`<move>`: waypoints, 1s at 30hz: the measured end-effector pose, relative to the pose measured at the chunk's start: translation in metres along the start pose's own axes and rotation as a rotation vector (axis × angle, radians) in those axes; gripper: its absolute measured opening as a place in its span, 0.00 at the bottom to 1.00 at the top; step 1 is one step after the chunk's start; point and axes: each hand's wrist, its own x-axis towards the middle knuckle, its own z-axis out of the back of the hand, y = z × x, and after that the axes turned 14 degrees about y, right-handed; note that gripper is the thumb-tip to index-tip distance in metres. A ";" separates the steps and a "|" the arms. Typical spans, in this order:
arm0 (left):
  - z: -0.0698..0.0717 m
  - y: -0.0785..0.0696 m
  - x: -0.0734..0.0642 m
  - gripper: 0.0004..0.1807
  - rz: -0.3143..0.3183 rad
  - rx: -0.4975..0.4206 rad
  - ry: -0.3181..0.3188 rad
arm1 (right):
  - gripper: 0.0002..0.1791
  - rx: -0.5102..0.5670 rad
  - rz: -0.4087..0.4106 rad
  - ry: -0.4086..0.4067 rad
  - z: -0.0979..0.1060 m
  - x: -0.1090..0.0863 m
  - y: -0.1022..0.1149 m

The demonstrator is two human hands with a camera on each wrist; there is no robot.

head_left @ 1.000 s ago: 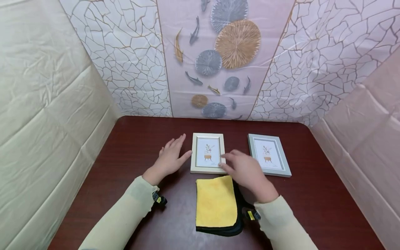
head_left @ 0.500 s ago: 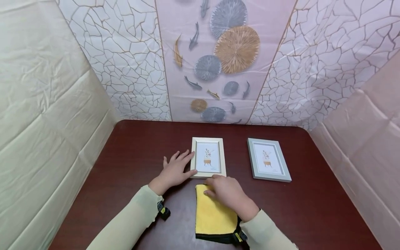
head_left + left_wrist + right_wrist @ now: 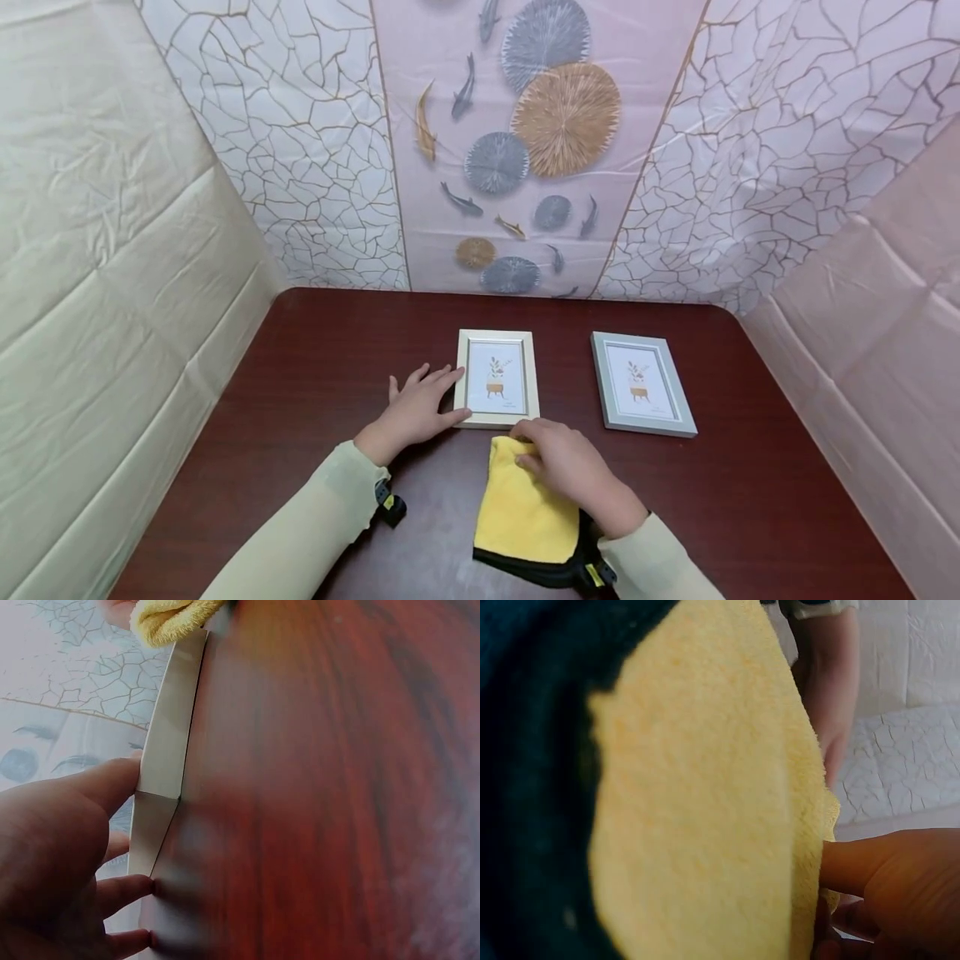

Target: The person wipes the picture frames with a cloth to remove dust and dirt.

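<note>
A cream picture frame (image 3: 497, 379) lies face up on the dark red table, showing a small plant print. My left hand (image 3: 411, 418) spreads its fingers along the frame's left side, thumb by the lower left corner; the left wrist view shows this hand (image 3: 56, 847) against the frame's edge (image 3: 166, 724). Just below the frame, my right hand (image 3: 576, 468) pinches the top edge of a folded yellow cloth (image 3: 525, 521) with dark trim. In the right wrist view the cloth (image 3: 697, 795) fills much of the picture, with the right thumb (image 3: 855, 862) against it; the other fingers are partly hidden.
A grey-blue picture frame (image 3: 642, 385) with a similar print lies to the right of the cream one. Behind the table (image 3: 360, 333) hangs a patterned backdrop (image 3: 495, 250), and pale fabric walls (image 3: 112, 333) stand at both sides.
My left hand has come to the cream frame's left side. My right hand has moved down from above the frame to the cloth and pinched it, shifting its top edge rightward.
</note>
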 end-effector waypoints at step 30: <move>0.001 0.004 0.002 0.44 -0.005 -0.022 0.000 | 0.20 -0.167 -0.200 -0.169 0.037 0.002 -0.020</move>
